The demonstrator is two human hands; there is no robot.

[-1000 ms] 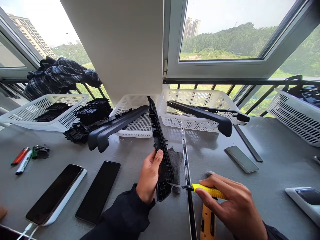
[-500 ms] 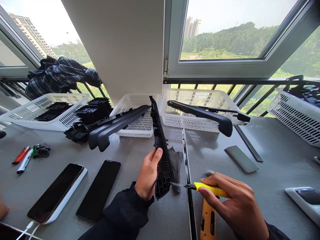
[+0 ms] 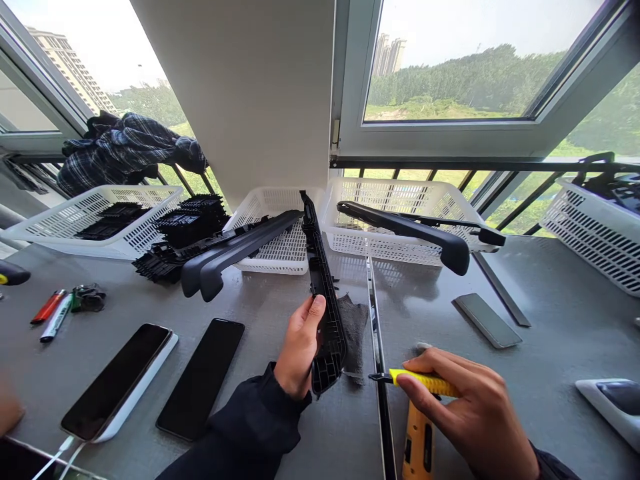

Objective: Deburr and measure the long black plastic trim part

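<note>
My left hand [image 3: 300, 343] is closed around a long black plastic trim piece [image 3: 327, 320], thumb on top, its ribbed inner side showing. The strip slants away from me, its far end over a white basket. My right hand [image 3: 467, 403] grips a yellow utility knife [image 3: 423, 382], pointing left toward the near end of the strip. Its thin blade is hard to make out against the table. A dark grey cloth [image 3: 353, 333] lies just beside the strip. Below the knife, a yellow-orange tool [image 3: 418, 443] rests partly hidden by my right hand.
White baskets [image 3: 270, 267] line the back, with black handle-shaped parts [image 3: 410, 230] across them. Black ribbed parts [image 3: 193, 220] are stacked at left. Phones [image 3: 203, 380], markers [image 3: 56, 319], a metal rail [image 3: 379, 347] and a grey block [image 3: 486, 320] lie around. Another blurred hand [image 3: 9, 408] shows at left.
The view has shifted slightly, so the table things sit a little farther right. Both hands keep their holds. More of a dark tool handle shows at the left edge.
</note>
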